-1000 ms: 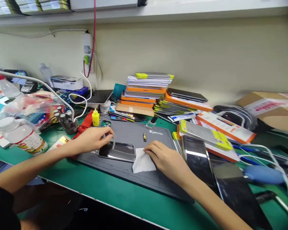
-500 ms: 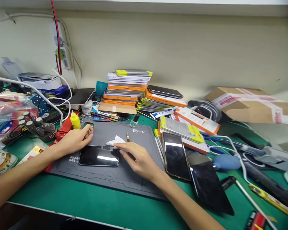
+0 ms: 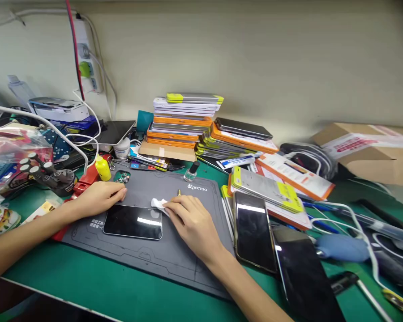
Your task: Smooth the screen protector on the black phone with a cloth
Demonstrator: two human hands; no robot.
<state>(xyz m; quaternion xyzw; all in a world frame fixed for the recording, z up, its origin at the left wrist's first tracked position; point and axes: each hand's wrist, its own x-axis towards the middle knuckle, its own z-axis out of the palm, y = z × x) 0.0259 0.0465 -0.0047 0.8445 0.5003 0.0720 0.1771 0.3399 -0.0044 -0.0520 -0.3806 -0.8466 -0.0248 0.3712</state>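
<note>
Both forearms are bare from the frame edge to the wrist, with no sleeve, watch, band or glove on either. The left hand [image 3: 99, 197] and right hand [image 3: 192, 221] are ungloved, with no rings to be seen; the fingernails look short and plain.

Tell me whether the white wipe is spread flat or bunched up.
Bunched up: the white wipe is a small crumpled wad under the right hand, at the phone corner.
</note>
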